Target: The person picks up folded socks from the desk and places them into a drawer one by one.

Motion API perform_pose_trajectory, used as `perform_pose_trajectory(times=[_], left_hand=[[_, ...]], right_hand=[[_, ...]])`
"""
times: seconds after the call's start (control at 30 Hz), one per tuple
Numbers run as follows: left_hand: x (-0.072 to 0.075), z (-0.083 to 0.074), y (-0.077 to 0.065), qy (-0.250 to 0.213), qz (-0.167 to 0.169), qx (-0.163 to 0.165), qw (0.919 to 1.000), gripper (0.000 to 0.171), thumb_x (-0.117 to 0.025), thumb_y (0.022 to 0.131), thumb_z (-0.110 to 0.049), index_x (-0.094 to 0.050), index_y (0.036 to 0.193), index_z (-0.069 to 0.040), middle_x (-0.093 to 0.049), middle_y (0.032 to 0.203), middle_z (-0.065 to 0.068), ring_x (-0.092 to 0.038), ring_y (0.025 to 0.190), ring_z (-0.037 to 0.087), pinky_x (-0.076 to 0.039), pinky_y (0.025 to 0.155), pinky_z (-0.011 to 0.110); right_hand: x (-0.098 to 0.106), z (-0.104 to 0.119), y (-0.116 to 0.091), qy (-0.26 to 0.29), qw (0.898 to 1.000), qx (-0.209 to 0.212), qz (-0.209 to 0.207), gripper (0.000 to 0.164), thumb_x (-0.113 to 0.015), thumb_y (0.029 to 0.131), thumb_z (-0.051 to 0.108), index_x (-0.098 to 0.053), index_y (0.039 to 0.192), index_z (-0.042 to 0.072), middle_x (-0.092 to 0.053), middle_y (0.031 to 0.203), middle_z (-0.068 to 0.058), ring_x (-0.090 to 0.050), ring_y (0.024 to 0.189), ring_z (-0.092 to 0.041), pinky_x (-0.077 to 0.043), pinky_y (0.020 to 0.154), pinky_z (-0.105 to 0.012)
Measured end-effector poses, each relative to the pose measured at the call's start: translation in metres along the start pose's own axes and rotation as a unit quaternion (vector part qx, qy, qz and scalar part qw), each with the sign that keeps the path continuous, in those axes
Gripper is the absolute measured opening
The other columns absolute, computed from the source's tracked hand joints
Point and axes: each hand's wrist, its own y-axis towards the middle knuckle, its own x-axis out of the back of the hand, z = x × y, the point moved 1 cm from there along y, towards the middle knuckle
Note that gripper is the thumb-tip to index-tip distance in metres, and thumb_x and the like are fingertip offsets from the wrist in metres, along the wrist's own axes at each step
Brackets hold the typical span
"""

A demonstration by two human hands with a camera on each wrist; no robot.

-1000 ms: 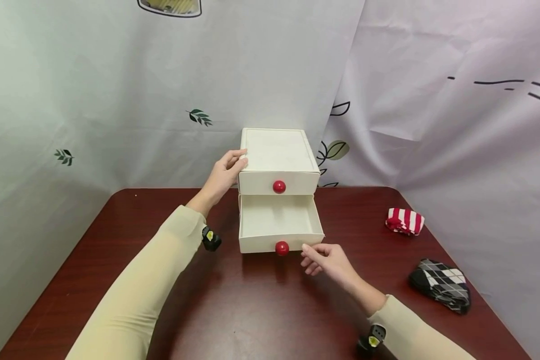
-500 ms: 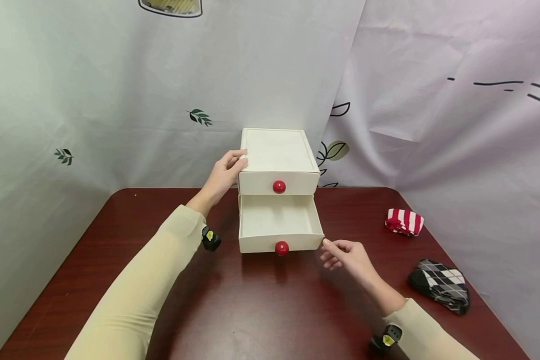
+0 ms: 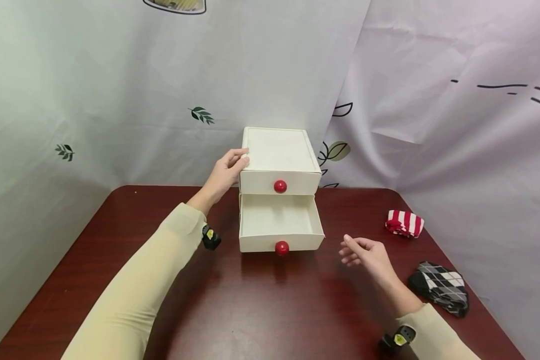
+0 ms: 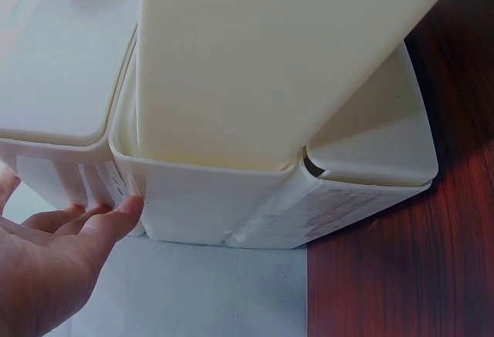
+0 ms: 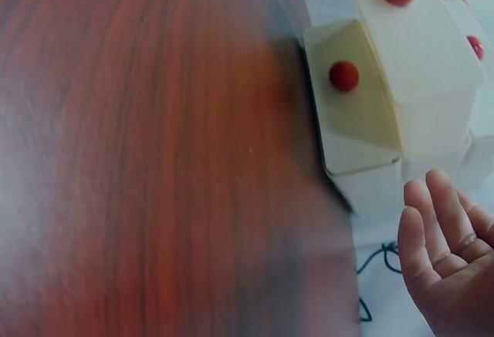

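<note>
The white drawer cabinet point(image 3: 279, 148) stands at the far edge of the dark red table point(image 3: 270, 315). Its middle drawer point(image 3: 257, 244), fitted with a red knob point(image 3: 282, 248), is pulled out, extended as far as one second earlier. The left hand point(image 3: 222, 175) rests its extended fingers against the cabinet's upper left side, position unchanged. The right hand point(image 3: 369, 254), at the drawer's front right corner half a second ago, has since moved rightward; it holds nothing, fingers loosely bent and apart from the drawer. Farther right lie a red-and-white striped bundle point(image 3: 405, 223) and, nearer, an argyle bundle point(image 3: 440, 288).
</note>
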Motion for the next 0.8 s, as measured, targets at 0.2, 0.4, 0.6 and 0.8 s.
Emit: perform_pose_trajectory(times=[0.2, 0.4, 0.6, 0.8], left_hand=[[0.0, 0.0, 0.002, 0.002, 0.001, 0.0, 1.0, 0.048, -0.052, 0.093, -0.043, -0.045, 0.137, -0.024, -0.043, 0.138, 0.007, -0.045, 0.122, 0.022, -0.043, 0.09, 0.047], [0.001, -0.001, 0.002, -0.003, 0.002, 0.006, 1.0, 0.048, -0.053, 0.093, -0.042, -0.045, 0.137, -0.024, -0.042, 0.139, 0.005, -0.045, 0.122, 0.021, -0.043, 0.09, 0.047], [0.0, -0.001, 0.002, -0.006, 0.0, 0.009, 0.9999, 0.047, -0.053, 0.093, -0.041, -0.046, 0.136, -0.024, -0.044, 0.138, 0.004, -0.047, 0.119, 0.021, -0.044, 0.089, 0.046], [0.001, 0.0, 0.003, -0.002, -0.002, 0.01, 0.9999, 0.047, -0.053, 0.093, -0.042, -0.046, 0.136, -0.025, -0.044, 0.138, 0.004, -0.047, 0.119, 0.021, -0.044, 0.089, 0.046]], right_hand=[[0.02, 0.001, 0.002, 0.0, 1.0, 0.012, -0.017, 0.052, -0.058, 0.091, 0.039, -0.062, 0.103, -0.012, -0.068, 0.083, -0.017, -0.067, 0.071, -0.025, -0.054, 0.066, -0.035], [0.043, -0.008, 0.005, -0.012, 0.999, 0.025, -0.043, 0.053, -0.057, 0.092, 0.04, -0.062, 0.106, -0.01, -0.07, 0.083, -0.011, -0.068, 0.072, -0.022, -0.054, 0.066, -0.033], [0.065, -0.014, 0.004, -0.023, 0.997, 0.025, -0.064, 0.049, -0.056, 0.092, 0.04, -0.063, 0.109, -0.006, -0.071, 0.084, -0.005, -0.068, 0.073, -0.019, -0.053, 0.066, -0.028], [0.087, -0.014, -0.002, -0.08, 0.988, 0.005, -0.128, 0.057, -0.056, 0.09, 0.047, -0.061, 0.112, -0.005, -0.07, 0.081, 0.002, -0.068, 0.072, -0.015, -0.052, 0.065, -0.025]])
